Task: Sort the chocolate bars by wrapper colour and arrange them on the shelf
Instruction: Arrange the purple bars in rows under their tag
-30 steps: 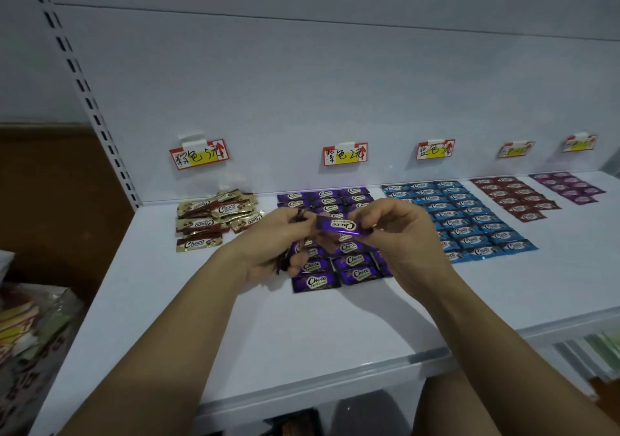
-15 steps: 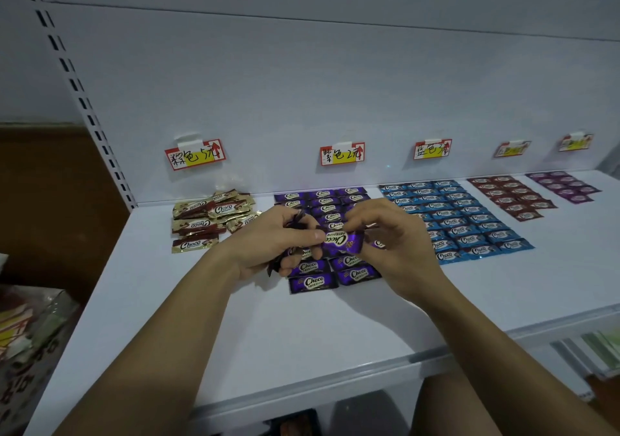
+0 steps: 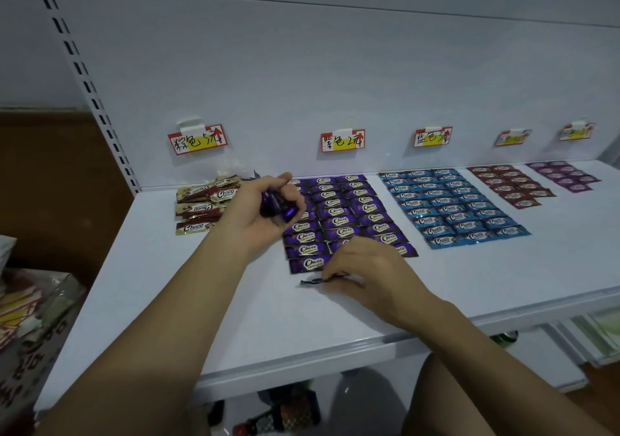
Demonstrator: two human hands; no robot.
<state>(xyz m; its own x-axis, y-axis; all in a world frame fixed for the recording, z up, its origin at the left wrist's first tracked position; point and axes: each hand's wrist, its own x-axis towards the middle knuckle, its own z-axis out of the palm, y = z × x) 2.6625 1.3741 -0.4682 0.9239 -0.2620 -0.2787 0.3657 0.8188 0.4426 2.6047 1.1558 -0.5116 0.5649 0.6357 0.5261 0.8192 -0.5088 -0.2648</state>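
My left hand (image 3: 258, 209) hovers over the left edge of the purple rows, closed around a small bunch of purple-wrapped bars (image 3: 277, 207). My right hand (image 3: 364, 269) rests low on the white shelf (image 3: 201, 301), pinching one purple bar (image 3: 315, 281) edge-on against the surface just in front of the purple grid (image 3: 339, 214). Gold-and-brown bars (image 3: 204, 202) lie stacked at the left. Blue bars (image 3: 453, 206), dark red bars (image 3: 513, 184) and magenta bars (image 3: 563, 175) lie in rows to the right.
Handwritten price tags (image 3: 342, 140) hang on the back panel above each group. A slotted upright (image 3: 90, 90) runs down the left. A printed bag (image 3: 30, 321) sits at the lower left; bottles (image 3: 278, 415) stand under the shelf.
My hands have separated. The right hand dropped toward the shelf front with one purple bar, and the left hand stayed up by the purple rows with the rest.
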